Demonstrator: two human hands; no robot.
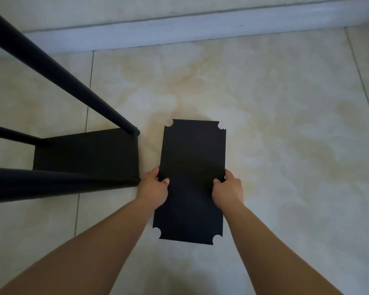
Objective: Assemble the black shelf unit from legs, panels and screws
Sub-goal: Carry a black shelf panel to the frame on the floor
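Two hands, left hand [153,189] and right hand [228,189], pinching black panel [192,167] edges.
Could slip or tilt, missing corner notches against shelf frame [83,154] legs.

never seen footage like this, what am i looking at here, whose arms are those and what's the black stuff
There is one picture, from a camera worn on a person's head, looking down at a tiled floor. The arms are that person's own. The left hand and right hand grip the long edges of a flat black panel with notched corners. To the left stands a partly built black shelf unit: round legs joined to a panel near the floor. A pale baseboard runs along the wall.
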